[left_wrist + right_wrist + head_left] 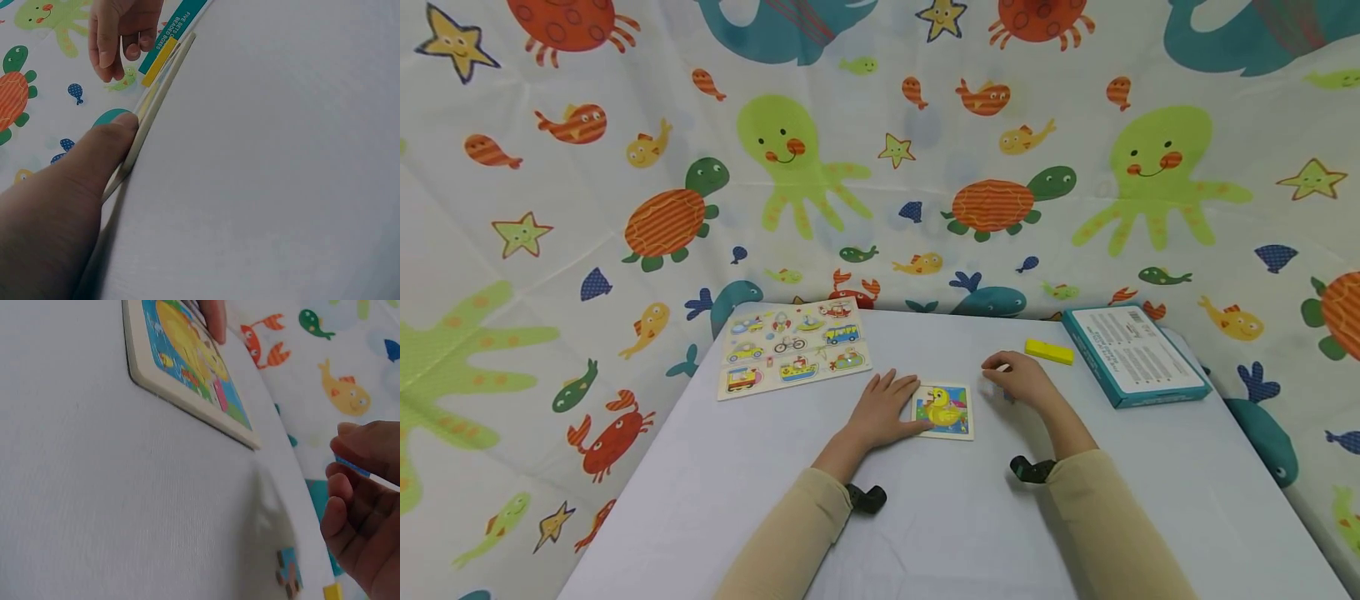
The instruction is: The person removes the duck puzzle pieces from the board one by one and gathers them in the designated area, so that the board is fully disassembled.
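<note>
A small square jigsaw puzzle (955,410) with a yellow duck picture lies near the middle of the table. My left hand (883,412) rests at its left side, fingers stretched out, the thumb (119,128) on the board's edge. To the right, my right hand (1018,377) hovers above the table with loosely bent fingers; nothing shows between its thumb and fingertips in the right wrist view. Below that hand a loose puzzle piece (289,573), blue and brown, lies on the table, mostly hidden in the head view.
A wooden board with vehicle pictures (793,348) lies at the back left. Behind my right hand is a yellow block (1049,352). A teal box with a white label (1135,354) sits at the back right. A sea-animal cloth (850,200) hangs behind the white table (947,533).
</note>
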Tool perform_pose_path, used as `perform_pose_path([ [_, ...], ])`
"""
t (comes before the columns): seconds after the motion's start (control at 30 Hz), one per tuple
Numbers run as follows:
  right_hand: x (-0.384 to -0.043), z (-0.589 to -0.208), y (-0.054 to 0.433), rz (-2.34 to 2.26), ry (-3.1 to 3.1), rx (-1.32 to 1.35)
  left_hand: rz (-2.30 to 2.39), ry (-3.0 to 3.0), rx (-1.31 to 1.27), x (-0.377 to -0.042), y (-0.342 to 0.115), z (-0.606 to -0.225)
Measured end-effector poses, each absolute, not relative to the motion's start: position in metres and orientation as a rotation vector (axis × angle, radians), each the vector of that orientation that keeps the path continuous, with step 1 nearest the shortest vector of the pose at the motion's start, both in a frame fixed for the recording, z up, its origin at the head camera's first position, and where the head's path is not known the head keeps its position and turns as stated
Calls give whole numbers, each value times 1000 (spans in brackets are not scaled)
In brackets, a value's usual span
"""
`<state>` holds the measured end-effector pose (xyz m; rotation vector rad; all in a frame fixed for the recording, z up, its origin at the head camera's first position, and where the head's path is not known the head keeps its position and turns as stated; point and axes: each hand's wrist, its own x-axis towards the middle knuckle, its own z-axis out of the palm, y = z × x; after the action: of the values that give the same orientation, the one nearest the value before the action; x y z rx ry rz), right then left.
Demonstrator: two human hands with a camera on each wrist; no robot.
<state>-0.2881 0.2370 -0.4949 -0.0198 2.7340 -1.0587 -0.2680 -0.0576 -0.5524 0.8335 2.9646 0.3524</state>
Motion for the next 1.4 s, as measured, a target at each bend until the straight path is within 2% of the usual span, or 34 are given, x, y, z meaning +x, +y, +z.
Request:
perform_pose_path([
  [0.57, -294, -506, 173, -1008, 2686, -269, 340, 2952, 821, -269, -59, -552],
  [0.9, -299, -519, 165, -980, 2657, -323, 356, 2945, 816, -269, -58, -551],
  [1.4, -297, -519, 159, -919, 2655, -366, 407, 2940, 837, -268, -59, -549],
])
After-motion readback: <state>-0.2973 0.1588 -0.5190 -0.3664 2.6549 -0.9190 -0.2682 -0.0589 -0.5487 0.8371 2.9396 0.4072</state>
